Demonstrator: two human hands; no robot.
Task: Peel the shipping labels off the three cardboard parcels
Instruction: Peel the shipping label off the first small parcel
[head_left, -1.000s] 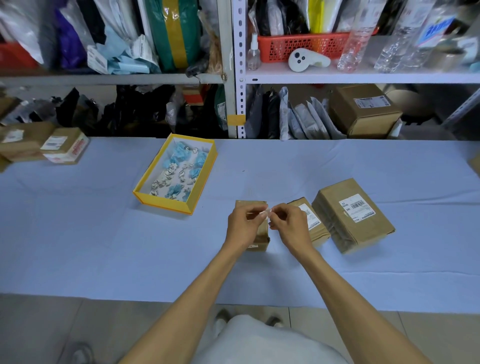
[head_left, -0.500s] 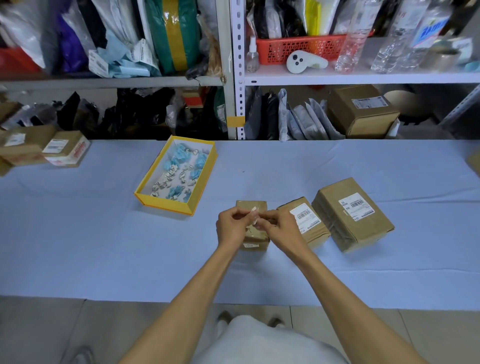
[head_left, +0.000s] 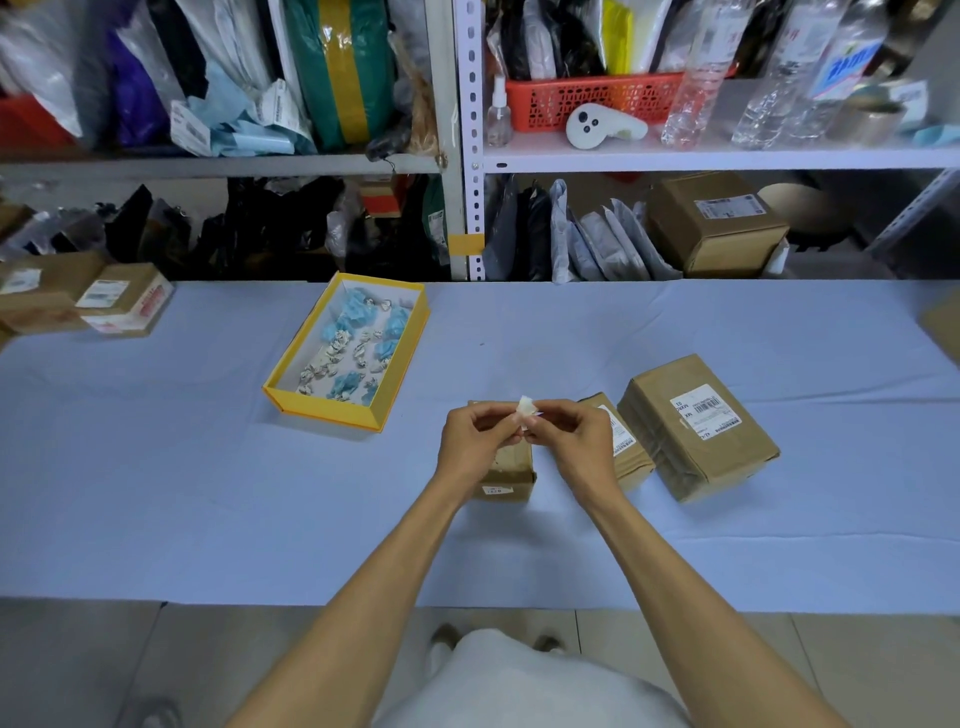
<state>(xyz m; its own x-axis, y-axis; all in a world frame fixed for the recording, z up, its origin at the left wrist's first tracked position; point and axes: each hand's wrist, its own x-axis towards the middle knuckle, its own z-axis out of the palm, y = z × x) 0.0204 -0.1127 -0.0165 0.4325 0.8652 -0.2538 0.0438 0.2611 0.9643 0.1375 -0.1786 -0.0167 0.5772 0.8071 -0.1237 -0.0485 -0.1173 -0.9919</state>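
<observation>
Three brown cardboard parcels lie in a row on the pale blue table. The small left parcel (head_left: 506, 470) sits under my hands, its top bare where a label was. The middle parcel (head_left: 626, 452) and the large right parcel (head_left: 696, 431) each carry a white barcode label (head_left: 701, 410). My left hand (head_left: 475, 441) and my right hand (head_left: 574, 439) meet above the small parcel, and both pinch a crumpled white peeled label (head_left: 525, 408) between fingertips.
A yellow open box (head_left: 291, 382) with several blue and white crumpled bits lies to the left. More parcels (head_left: 122, 299) sit at the far left edge. Shelves with bags, bottles and a red basket (head_left: 592, 98) stand behind the table.
Both hands have lifted slightly off the small parcel, and the peeled label between the fingertips has been squeezed into a tighter wad.
</observation>
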